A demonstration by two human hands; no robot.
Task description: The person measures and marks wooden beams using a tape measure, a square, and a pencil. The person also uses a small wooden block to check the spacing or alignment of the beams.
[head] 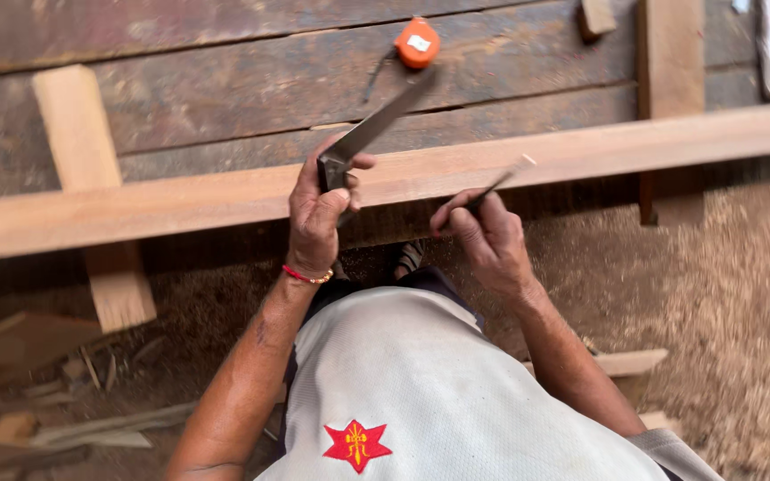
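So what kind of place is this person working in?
Most likely a carpentry workshop or woodworking yard. A long wooden plank lies across a rough workbench, sawdust covers the ground, and an orange tape measure sits nearby.

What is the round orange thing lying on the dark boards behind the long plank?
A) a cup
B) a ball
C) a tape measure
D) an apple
C: the tape measure has a flat round orange case with a small pale label and a dark strap trailing from it, and it lies on the dark boards beyond the long plank, just past the tip of the metal square that the left hand holds.
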